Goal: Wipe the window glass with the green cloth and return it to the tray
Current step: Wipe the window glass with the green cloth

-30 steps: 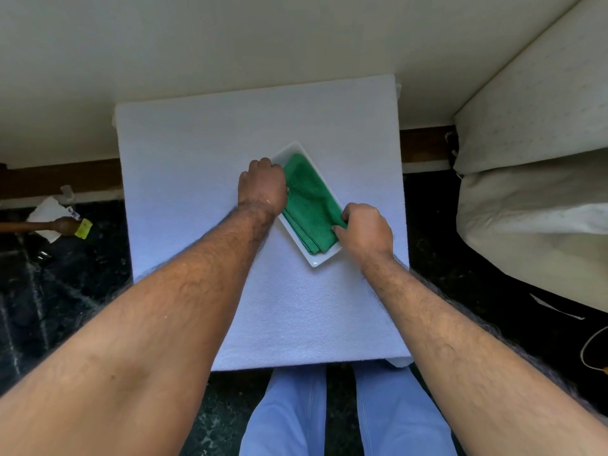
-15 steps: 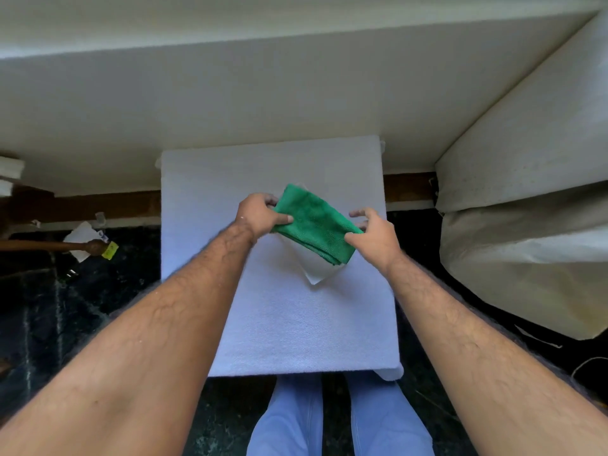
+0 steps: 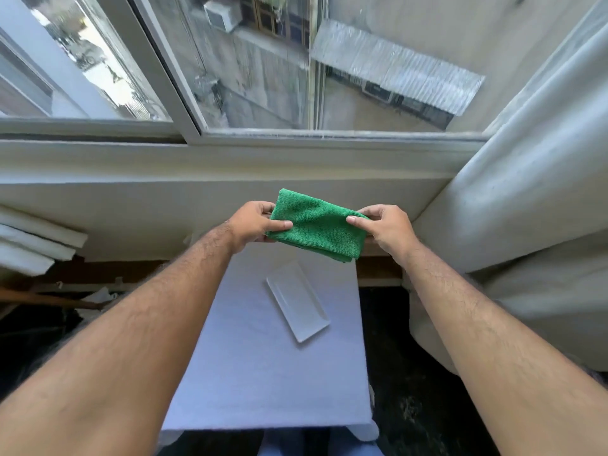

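A folded green cloth (image 3: 317,225) is held in the air between both hands, below the window sill. My left hand (image 3: 253,222) pinches its left edge and my right hand (image 3: 385,227) pinches its right edge. The white rectangular tray (image 3: 297,306) lies empty on the white-covered table (image 3: 263,373), below the cloth. The window glass (image 3: 329,67) fills the top of the view, with a white frame bar (image 3: 164,64) crossing it on the left.
A pale curtain (image 3: 533,192) hangs at the right, close to my right arm. A wide sill ledge (image 3: 197,166) runs under the window. Stacked white boards (image 3: 29,245) sit at the left. The floor around the table is dark.
Both hands lifted the green cloth out of the tray and raised it up in front of the sill. The view tilted up, bringing the window into sight. The tray now lies empty.
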`<action>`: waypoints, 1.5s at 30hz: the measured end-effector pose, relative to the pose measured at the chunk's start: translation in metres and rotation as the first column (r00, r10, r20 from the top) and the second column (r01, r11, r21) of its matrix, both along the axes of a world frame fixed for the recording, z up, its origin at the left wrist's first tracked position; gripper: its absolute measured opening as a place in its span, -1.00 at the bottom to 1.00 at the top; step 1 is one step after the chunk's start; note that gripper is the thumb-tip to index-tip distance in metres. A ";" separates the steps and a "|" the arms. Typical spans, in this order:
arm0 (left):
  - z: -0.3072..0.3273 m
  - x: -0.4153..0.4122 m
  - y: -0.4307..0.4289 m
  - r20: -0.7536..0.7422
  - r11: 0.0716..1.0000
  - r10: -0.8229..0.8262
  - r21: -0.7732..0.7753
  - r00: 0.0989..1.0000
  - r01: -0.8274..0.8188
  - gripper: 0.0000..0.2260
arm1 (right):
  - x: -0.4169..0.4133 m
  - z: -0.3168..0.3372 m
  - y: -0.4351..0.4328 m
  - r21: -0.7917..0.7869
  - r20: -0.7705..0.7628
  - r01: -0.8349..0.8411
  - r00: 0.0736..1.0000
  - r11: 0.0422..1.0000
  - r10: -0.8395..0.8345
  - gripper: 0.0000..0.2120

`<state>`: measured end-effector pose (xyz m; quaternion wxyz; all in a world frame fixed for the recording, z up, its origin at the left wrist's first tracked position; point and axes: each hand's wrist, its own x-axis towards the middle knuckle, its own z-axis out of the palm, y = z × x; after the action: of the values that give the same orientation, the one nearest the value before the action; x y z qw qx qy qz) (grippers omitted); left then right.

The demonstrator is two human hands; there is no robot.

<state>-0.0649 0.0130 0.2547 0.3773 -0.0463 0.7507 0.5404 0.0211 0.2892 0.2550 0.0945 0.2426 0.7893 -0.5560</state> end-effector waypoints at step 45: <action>0.671 -0.074 0.031 -0.745 0.748 0.641 0.660 0.184 0.066 -0.80 | -0.097 0.593 0.039 0.231 -0.935 0.337 0.337 0.913 0.113 -0.62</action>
<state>-0.1389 0.0445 0.9256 -0.2818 0.2531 0.5959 0.7082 -0.0759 0.3278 0.8483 -0.4629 -0.0508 0.7726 -0.4314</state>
